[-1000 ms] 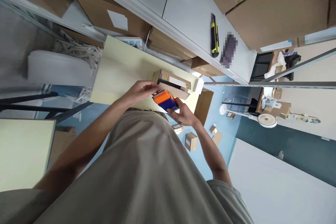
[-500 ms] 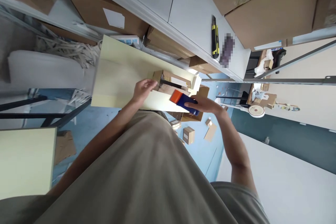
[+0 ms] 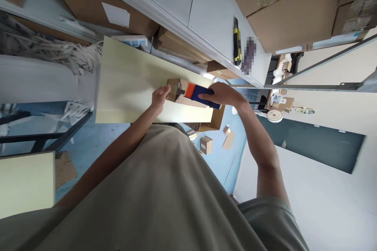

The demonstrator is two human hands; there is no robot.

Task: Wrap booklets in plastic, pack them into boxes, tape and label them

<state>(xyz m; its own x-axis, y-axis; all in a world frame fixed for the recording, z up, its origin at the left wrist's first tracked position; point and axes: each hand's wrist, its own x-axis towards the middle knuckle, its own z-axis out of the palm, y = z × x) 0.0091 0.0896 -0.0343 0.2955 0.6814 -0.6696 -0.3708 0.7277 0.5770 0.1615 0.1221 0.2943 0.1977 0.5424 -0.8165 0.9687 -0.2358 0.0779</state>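
"Orange-and-blue tool point(image 3: 200, 95): where do we have it?"

"Over the cardboard box point(image 3: 173, 88), clasped in our right hand point(image 3: 223, 93), the nearer one; our left hand point(image 3: 159, 97) is apart, fingers curled beside the box's end (whether holding anything, we can't tell)."

"Its long axis?"

"Along the box's, orange end pointing toward our left hand."

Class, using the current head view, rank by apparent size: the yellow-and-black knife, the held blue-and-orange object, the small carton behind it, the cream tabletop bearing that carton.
1. Cream tabletop
2. Blue-and-orange object and carton, unranked: the object hides part of the carton
3. Yellow-and-black knife
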